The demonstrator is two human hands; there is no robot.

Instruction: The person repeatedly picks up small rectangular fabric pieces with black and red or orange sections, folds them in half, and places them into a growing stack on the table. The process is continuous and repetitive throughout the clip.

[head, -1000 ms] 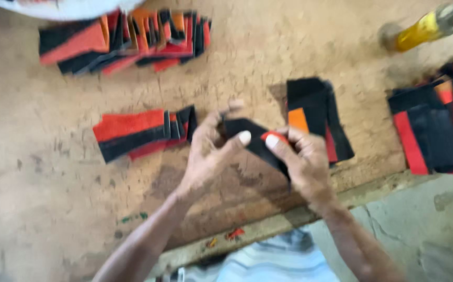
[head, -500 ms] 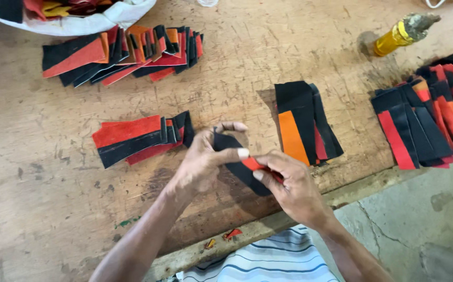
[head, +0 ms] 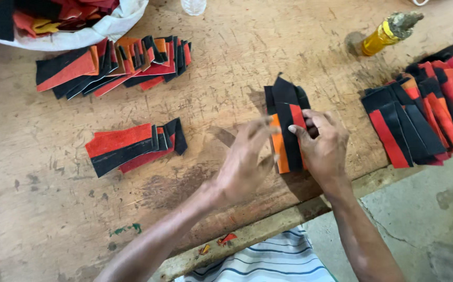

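While I watched through the head camera, my right hand pressed down on the small stack of black, red and orange felt strips near the front edge of the worn wooden bench, fingers curled over its right side and gripping it. My left hand hovered just beside the stack's left edge, fingers spread and holding nothing. To do this well, I judged the strips needed squaring edge to edge, with light pressure so the top 1 would not slide. Left of my hands lay a short fan of strips, and to the right a larger fanned pile. Farther back sat a long overlapping row, a yellow glue bottle lying tilted, and a white sack holding loose red, black and yellow scraps.
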